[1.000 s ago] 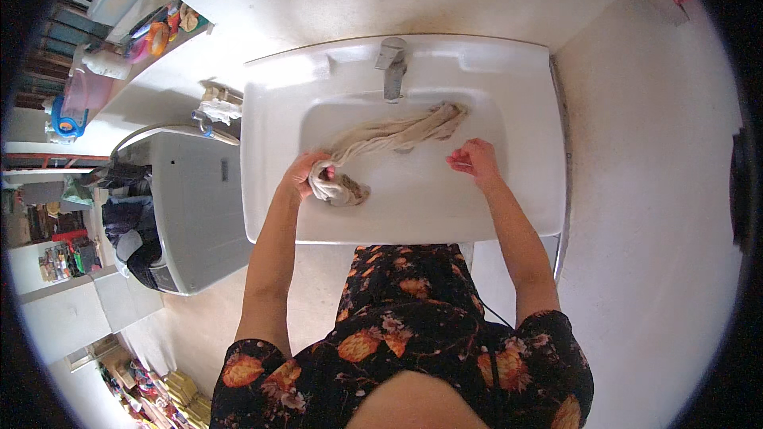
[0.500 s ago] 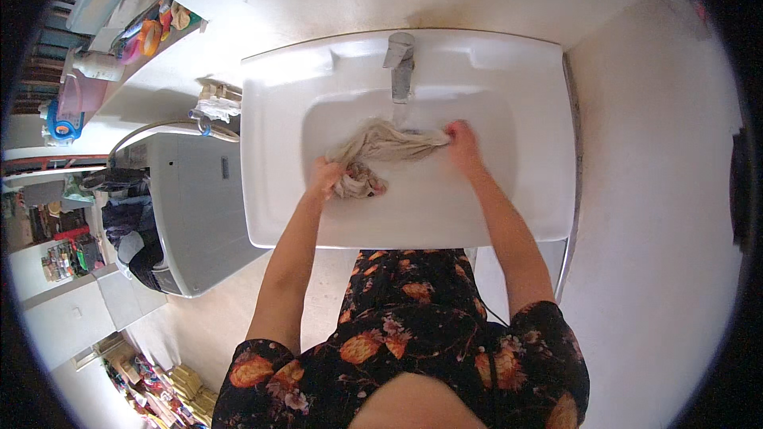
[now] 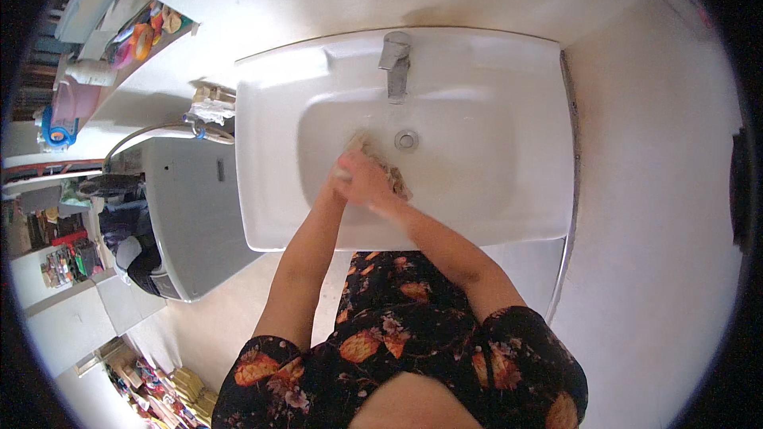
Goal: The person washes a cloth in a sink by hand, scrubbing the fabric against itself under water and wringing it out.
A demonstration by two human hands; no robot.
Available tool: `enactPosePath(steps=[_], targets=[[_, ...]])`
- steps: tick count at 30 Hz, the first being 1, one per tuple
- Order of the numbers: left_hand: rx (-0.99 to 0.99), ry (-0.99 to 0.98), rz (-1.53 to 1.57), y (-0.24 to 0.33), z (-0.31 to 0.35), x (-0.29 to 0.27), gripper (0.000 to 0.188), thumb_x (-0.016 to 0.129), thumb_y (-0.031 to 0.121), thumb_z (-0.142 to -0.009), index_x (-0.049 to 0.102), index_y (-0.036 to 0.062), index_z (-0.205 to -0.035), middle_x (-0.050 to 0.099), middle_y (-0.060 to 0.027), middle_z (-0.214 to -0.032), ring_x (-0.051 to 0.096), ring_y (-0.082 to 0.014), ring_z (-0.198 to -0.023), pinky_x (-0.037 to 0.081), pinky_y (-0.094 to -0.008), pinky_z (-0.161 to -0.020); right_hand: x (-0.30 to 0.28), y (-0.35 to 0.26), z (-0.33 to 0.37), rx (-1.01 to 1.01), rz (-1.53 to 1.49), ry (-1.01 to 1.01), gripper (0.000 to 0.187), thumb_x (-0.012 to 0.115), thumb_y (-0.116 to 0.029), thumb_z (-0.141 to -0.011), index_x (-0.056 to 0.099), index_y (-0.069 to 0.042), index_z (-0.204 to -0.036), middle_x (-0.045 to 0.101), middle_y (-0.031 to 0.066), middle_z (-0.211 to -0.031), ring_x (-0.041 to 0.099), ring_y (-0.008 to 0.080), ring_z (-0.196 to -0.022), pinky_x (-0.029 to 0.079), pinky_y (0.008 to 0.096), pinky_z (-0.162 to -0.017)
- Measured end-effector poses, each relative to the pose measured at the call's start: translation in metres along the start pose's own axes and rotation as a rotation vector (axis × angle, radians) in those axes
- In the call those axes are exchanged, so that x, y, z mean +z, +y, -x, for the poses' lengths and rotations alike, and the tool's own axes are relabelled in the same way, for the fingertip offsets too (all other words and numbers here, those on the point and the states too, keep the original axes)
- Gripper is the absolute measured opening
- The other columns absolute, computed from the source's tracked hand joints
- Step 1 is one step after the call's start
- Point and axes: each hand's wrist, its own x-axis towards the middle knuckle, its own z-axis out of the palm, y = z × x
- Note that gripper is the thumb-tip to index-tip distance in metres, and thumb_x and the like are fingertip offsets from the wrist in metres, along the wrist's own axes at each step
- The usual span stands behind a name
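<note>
A wet beige-grey cloth (image 3: 400,184) is bunched up over the left half of the white washbasin (image 3: 532,183). My right hand (image 3: 369,179) reaches across and grips it, its fingers curled and a little blurred. Right beside it, partly covered by the right hand, my left hand (image 3: 340,177) is closed on the same cloth. Folds of the cloth show beyond the knuckles and below the right hand; the middle of it is hidden. A grey metal faucet (image 3: 396,71) stands at the basin's back, with the round drain (image 3: 406,140) in front of it.
On the left stands a grey-white washing machine (image 3: 195,214) with dark clothes (image 3: 131,230) at its open end. A hose (image 3: 171,129) curves over it. A shelf with bottles and a pink container (image 3: 75,102) runs along the upper left. A wall (image 3: 636,191) borders the basin's right side.
The cloth was stretched between my hands across the basin; now it is gathered up at the left. My right hand has moved left to meet my left hand, and the drain is uncovered.
</note>
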Motion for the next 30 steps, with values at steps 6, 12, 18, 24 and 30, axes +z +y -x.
enactPosePath(steps=[6, 12, 18, 24, 30], targets=[[-0.005, 0.088, -0.112, 0.01, 0.004, 0.063, 0.044, 0.05, 0.037, -0.093, 0.049, 0.0038, -0.122, 0.059, -0.0105, -0.112, 0.058, -0.0247, -0.102, 0.047, -0.0413, -0.09, -0.047, 0.065, -0.003, -0.012, 0.132, 0.308, 0.027, 0.062, -0.036, -0.076, 0.065, -0.01, -0.083, 0.061, 0.0129, -0.082, 0.059, 0.0336, -0.079, 0.047, 0.0448, -0.067], [-0.05, 0.108, -0.031, 0.071, 0.036, 0.047, 0.034, 0.056, 0.019, -0.09, 0.05, 0.0027, -0.118, 0.058, -0.0131, -0.112, 0.059, -0.0247, -0.099, 0.052, -0.0385, -0.083, -0.108, 0.142, 0.022, 0.379, 0.576, 0.204, 0.033, 0.056, -0.034, -0.083, 0.064, -0.007, -0.101, 0.059, 0.0184, -0.103, 0.056, 0.0321, -0.096, 0.048, 0.0441, -0.077], [-0.291, 0.163, 0.092, 0.037, 0.026, 0.019, 0.026, 0.055, 0.017, -0.089, 0.056, 0.0031, -0.111, 0.062, -0.0125, -0.106, 0.06, -0.025, -0.1, 0.05, -0.0399, -0.089, -0.073, 0.169, 0.005, 0.381, 0.696, 0.222, 0.036, 0.055, -0.027, -0.086, 0.055, -0.003, -0.114, 0.054, 0.0248, -0.11, 0.052, 0.0367, -0.105, 0.043, 0.0456, -0.088], [-0.246, -0.035, 0.508, -0.011, -0.012, -0.01, 0.031, 0.05, 0.019, -0.089, 0.051, 0.0068, -0.117, 0.057, -0.0093, -0.114, 0.055, -0.0245, -0.108, 0.043, -0.0439, -0.095, 0.015, 0.035, -0.015, 0.181, -0.017, 0.01, 0.031, 0.057, -0.032, -0.081, 0.058, -0.007, -0.101, 0.057, 0.0195, -0.103, 0.056, 0.0366, -0.096, 0.045, 0.0467, -0.08], [-0.254, -0.027, 0.185, 0.004, -0.001, 0.049, 0.038, 0.053, 0.027, -0.088, 0.049, 0.0037, -0.118, 0.056, -0.0113, -0.115, 0.055, -0.025, -0.106, 0.045, -0.041, -0.092, -0.032, 0.044, -0.013, 0.227, 0.187, 0.019, 0.034, 0.055, -0.041, -0.082, 0.064, -0.008, -0.083, 0.063, 0.0158, -0.081, 0.059, 0.0367, -0.081, 0.045, 0.0469, -0.071]])
